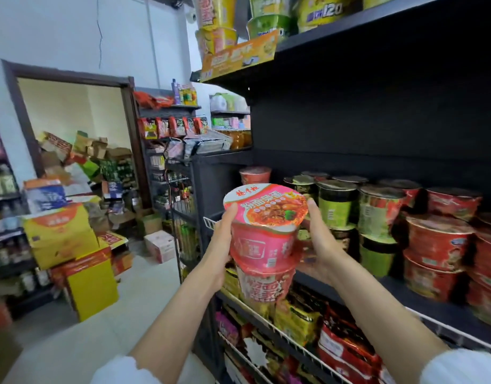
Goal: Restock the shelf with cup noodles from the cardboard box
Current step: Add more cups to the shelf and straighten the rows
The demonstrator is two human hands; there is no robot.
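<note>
Pink cup noodles in my fingers: glossy plastic film wrap. Shelf: matt black metal, white wire rail. Cardboard boxes: matt.

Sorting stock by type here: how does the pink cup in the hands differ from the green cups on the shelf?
The pink cup is held off the shelf between the left hand and right hand; the green cups stand on the shelf. The pink cup's lid is bright pink and red; the green cups' lids look dark. The pink cup tilts; the green cups stand upright. Both taper downward.
</note>
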